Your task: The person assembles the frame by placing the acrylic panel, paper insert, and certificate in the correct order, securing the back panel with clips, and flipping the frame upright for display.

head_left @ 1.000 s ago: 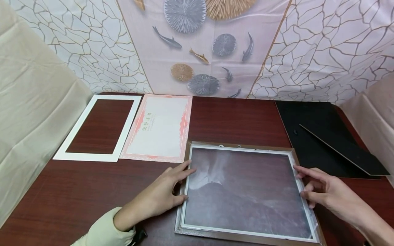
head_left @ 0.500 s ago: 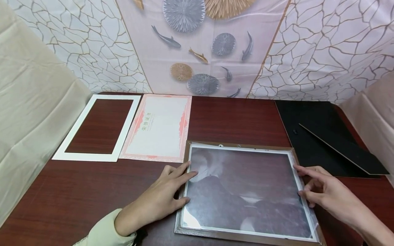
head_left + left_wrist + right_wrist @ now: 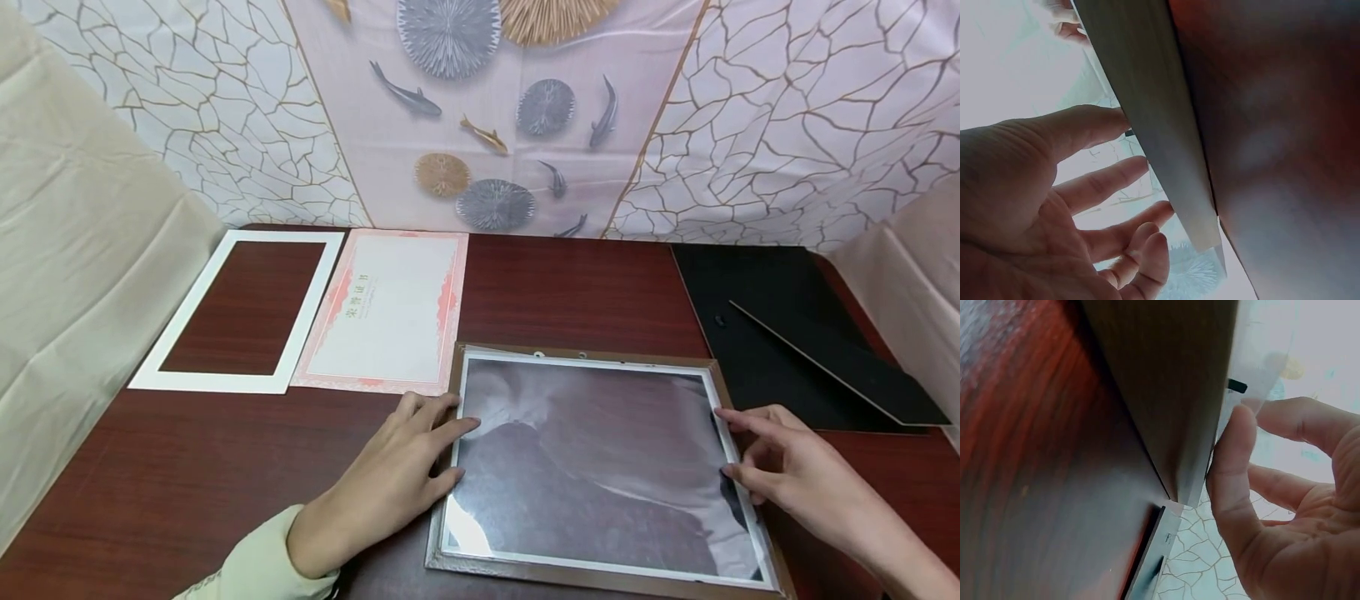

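A brown picture frame [image 3: 600, 575] lies flat on the dark wooden table [image 3: 570, 283], with a clear glossy sheet [image 3: 592, 467] inside it. My left hand [image 3: 459, 450] rests at the frame's left side, its straight fingers touching the sheet's edge. My right hand [image 3: 729, 443] is at the right side and pinches the sheet's right edge between thumb and fingers; that edge stands slightly raised. In the left wrist view the left hand [image 3: 1041, 206] spreads beside the frame's rail [image 3: 1154, 125]. The right wrist view shows my right hand's thumb [image 3: 1232, 469] against the sheet's edge [image 3: 1254, 369].
A white mat board [image 3: 180, 350] and a pink-bordered certificate [image 3: 390, 317] lie side by side at the back left. A black backing board [image 3: 757, 333] with its stand strip [image 3: 840, 367] lies at the back right. Cloth walls [image 3: 75, 250] enclose the table.
The reflections on the clear sheet have shifted and its right edge has risen a little under my right hand. Both hands stay at the frame's sides.
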The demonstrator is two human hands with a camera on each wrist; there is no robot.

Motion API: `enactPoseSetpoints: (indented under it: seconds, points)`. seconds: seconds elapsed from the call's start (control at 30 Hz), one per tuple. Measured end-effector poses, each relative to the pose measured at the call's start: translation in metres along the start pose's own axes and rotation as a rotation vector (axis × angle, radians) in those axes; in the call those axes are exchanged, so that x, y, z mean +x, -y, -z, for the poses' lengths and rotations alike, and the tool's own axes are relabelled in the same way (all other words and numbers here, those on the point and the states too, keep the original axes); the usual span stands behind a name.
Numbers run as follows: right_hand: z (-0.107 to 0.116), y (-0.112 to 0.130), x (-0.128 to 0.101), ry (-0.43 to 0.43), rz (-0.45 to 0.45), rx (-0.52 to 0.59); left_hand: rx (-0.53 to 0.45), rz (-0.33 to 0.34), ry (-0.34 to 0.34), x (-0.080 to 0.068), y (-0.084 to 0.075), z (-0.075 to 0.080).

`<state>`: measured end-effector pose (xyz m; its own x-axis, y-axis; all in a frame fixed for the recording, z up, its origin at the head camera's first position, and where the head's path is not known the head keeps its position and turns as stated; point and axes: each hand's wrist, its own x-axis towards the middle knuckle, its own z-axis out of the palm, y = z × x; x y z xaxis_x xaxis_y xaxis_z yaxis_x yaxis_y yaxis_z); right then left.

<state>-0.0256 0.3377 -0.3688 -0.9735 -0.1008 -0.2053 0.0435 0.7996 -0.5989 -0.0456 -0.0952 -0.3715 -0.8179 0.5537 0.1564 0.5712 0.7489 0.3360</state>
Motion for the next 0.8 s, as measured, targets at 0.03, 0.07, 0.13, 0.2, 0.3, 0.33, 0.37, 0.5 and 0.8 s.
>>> enactPoseSetpoints:
  seconds: [0.03,0.07,0.13,0.2,0.3,0.33,0.37,0.5,0.8]
  points:
    - [-0.001,0.0,0.0,-0.011,0.002,-0.02,0.009,-0.005,-0.007,0.0,0.0,0.0]
    - [-0.001,0.001,0.0,-0.02,0.001,-0.039,0.015,-0.01,-0.012,0.001,0.0,0.0]
    - [-0.002,0.001,0.0,-0.034,0.0,-0.066,0.018,-0.014,-0.013,0.001,0.0,0.0]
    - [-0.003,0.002,0.0,-0.045,0.006,-0.093,0.017,-0.015,-0.007,0.001,0.001,0.0]
    - [-0.002,0.001,-0.001,-0.06,0.022,-0.132,0.003,-0.013,0.009,0.0,0.002,0.0]
    - [-0.002,0.0,-0.001,-0.066,0.031,-0.146,-0.004,-0.013,0.014,-0.001,0.002,0.0]
    - [-0.002,0.0,-0.001,-0.071,0.035,-0.162,-0.01,-0.012,0.02,-0.002,0.002,0.0]
    - [-0.005,0.0,-0.005,-0.123,0.069,-0.22,-0.042,-0.015,0.042,-0.006,0.003,-0.001]
    - [-0.023,0.009,-0.019,-0.216,0.17,-0.368,-0.109,0.006,0.089,-0.017,0.005,0.003]
